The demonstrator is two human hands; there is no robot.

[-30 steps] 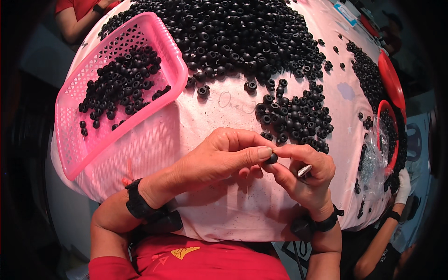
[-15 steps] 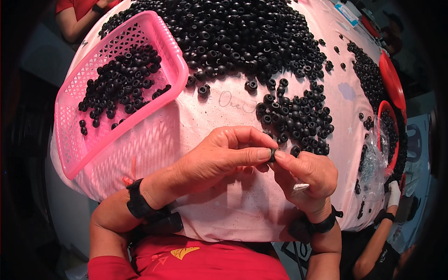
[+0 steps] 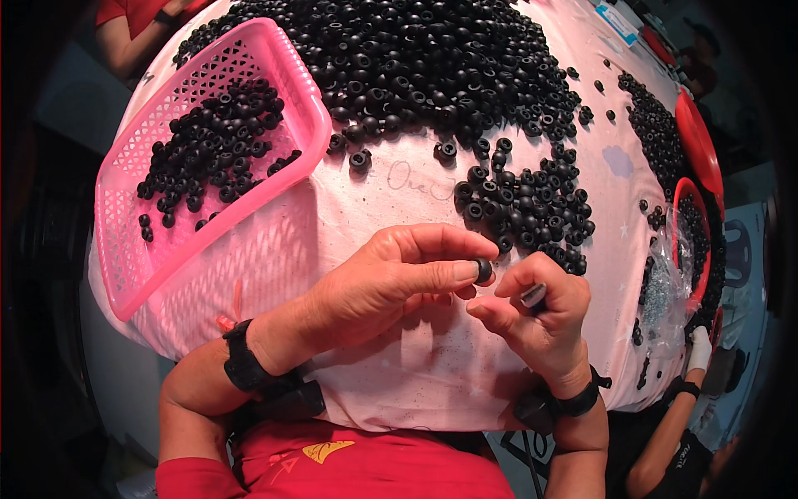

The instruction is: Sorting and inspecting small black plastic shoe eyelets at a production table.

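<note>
My left hand [image 3: 386, 274] pinches a small, round black rubber-like piece [image 3: 484, 269] between thumb and fingers, above the cloth. Just to its right, my right hand [image 3: 544, 324] has its thumb and forefinger apart from that piece. A small tool with a pale, metallic-looking end [image 3: 534, 295] is tucked in the curled fingers of this hand; the rest of it is hidden. Beyond both hands lies a small cluster of black pieces [image 3: 532, 200], several showing a hole. At the left, a pink basket [image 3: 312, 125] holds more of them.
A large heap of black pieces [image 3: 416, 58] covers the far part of the pale cloth [image 3: 366, 216]. On the right are red trays [image 3: 698, 137], a clear plastic bag [image 3: 665, 287] and another person's gloved hand [image 3: 700, 349]. Another person's arm [image 3: 129, 41] shows at the far left.
My right thumb and forefinger have come away from the black piece. The tool's pale end has swung upward in my right hand. My left hand keeps its pinch.
</note>
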